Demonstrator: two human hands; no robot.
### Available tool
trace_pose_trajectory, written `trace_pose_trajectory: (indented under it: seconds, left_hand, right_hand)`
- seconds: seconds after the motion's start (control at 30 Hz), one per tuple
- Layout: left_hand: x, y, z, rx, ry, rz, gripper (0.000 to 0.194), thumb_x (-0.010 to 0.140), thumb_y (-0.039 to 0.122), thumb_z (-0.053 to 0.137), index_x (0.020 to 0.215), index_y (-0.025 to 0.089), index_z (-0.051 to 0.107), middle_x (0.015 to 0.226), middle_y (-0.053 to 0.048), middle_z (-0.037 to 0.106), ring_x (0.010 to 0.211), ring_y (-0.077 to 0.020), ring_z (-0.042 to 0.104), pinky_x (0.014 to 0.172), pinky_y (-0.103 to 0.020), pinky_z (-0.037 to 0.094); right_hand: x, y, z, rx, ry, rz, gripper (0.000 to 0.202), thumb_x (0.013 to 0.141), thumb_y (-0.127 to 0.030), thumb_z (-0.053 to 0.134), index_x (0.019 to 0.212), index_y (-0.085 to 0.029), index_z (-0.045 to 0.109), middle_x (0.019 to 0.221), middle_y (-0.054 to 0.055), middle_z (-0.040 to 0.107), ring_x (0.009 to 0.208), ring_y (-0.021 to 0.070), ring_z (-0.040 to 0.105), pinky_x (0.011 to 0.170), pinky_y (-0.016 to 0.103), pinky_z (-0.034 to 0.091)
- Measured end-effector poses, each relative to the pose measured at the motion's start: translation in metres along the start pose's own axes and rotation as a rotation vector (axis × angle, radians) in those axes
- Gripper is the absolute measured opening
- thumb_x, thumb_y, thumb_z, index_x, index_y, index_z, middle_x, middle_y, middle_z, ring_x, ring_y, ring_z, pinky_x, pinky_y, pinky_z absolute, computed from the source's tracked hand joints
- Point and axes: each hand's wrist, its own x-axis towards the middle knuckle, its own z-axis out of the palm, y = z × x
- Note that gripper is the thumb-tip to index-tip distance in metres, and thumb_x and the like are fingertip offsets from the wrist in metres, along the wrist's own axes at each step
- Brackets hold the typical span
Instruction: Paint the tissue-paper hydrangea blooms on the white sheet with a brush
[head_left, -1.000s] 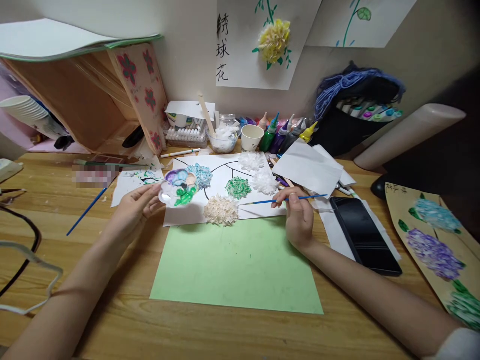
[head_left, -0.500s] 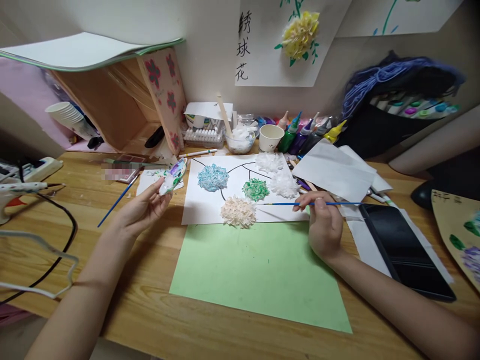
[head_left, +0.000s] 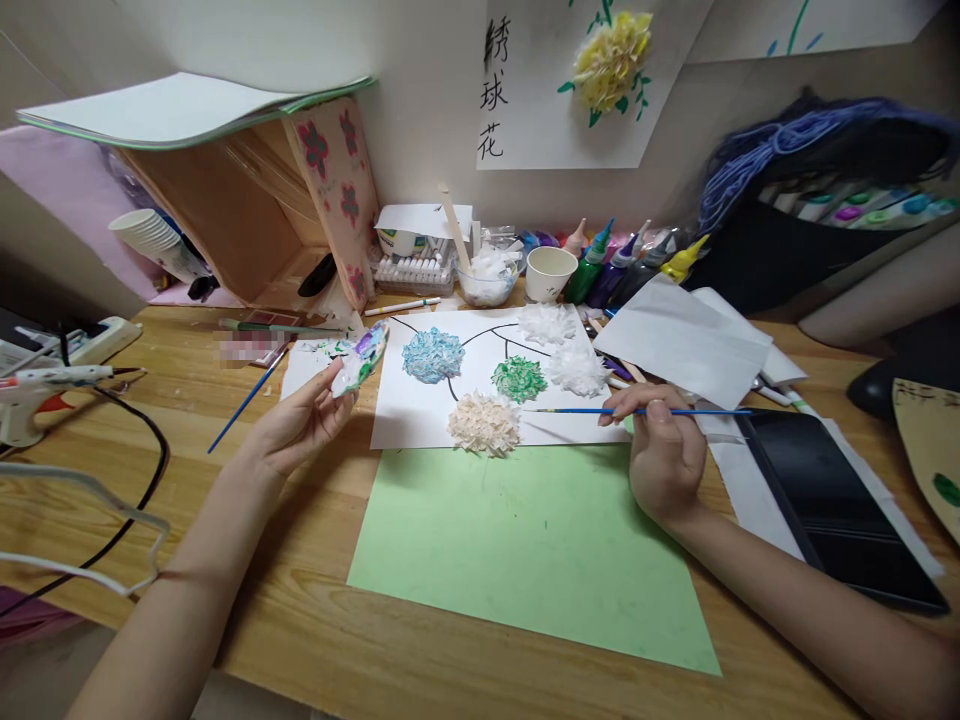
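My left hand [head_left: 311,425] is closed on a small paint palette [head_left: 361,362] smeared with purple, green and white, tilted up left of the drawing. In my right hand [head_left: 664,450] is a thin blue paintbrush [head_left: 577,411], its tip pointing left, close to the peach paper flower [head_left: 484,424]. That flower lies on a white sheet [head_left: 409,425] with black drawn stems. Also on the sheet are a blue flower [head_left: 433,355], a green flower [head_left: 519,379] and two white flowers [head_left: 577,369]. Whether the brush tip touches the peach petals I cannot tell.
A green sheet [head_left: 525,550] lies in front. Behind stand a paper cup [head_left: 551,275], a bowl of white scraps [head_left: 491,280] and several paint bottles [head_left: 585,275]. A black tablet [head_left: 840,500] lies right; a second brush [head_left: 247,400] and a glue gun [head_left: 52,385] are left.
The whole view has shifted slightly, so things sit a little further right. Both hands keep hold of the palette and paintbrush; the brush tip stays near the peach flower.
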Motion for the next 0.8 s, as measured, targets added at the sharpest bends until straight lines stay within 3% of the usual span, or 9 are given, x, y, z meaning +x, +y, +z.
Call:
trace_pose_trajectory:
  seconds: [0.17, 0.4, 0.57, 0.8]
  left_hand:
    - [0.010, -0.013, -0.004, 0.213, 0.001, 0.143, 0.008, 0.082, 0.008, 0.061, 0.081, 0.013, 0.066, 0.069, 0.000, 0.069, 0.051, -0.0064, 0.063, 0.050, -0.012, 0.055]
    - [0.019, -0.043, -0.004, 0.382, -0.171, 0.083, 0.012, 0.072, 0.017, 0.075, 0.082, 0.010, 0.071, 0.071, -0.002, 0.071, 0.055, -0.0070, 0.063, 0.056, -0.012, 0.055]
    - [0.019, -0.050, -0.002, 0.410, -0.220, 0.077, 0.020, 0.065, 0.021, 0.081, 0.080, 0.012, 0.071, 0.074, -0.002, 0.071, 0.062, -0.0080, 0.064, 0.059, -0.013, 0.055]
    - [0.016, -0.051, 0.003, 0.408, -0.237, 0.075, 0.023, 0.060, 0.024, 0.084, 0.061, 0.013, 0.063, 0.044, 0.005, 0.050, 0.045, -0.0056, 0.052, 0.047, -0.011, 0.047]
  right_hand:
    - [0.001, 0.000, 0.001, -0.017, -0.024, 0.008, 0.031, 0.092, -0.035, 0.041, 0.070, -0.023, 0.059, 0.070, 0.003, 0.054, 0.071, 0.0196, 0.052, 0.065, 0.036, 0.038]
    - [0.002, -0.005, 0.003, -0.055, -0.040, 0.037, 0.032, 0.093, -0.034, 0.040, 0.070, -0.021, 0.058, 0.071, 0.002, 0.055, 0.072, 0.0172, 0.053, 0.068, 0.033, 0.040]
    - [0.003, -0.006, 0.004, -0.102, -0.084, 0.043, 0.033, 0.094, -0.033, 0.038, 0.071, -0.022, 0.058, 0.071, 0.001, 0.057, 0.074, 0.0162, 0.054, 0.069, 0.031, 0.041]
    - [0.005, -0.004, 0.004, -0.138, -0.075, 0.095, 0.031, 0.094, -0.037, 0.039, 0.073, -0.022, 0.057, 0.072, 0.001, 0.058, 0.071, 0.0159, 0.054, 0.067, 0.032, 0.042]
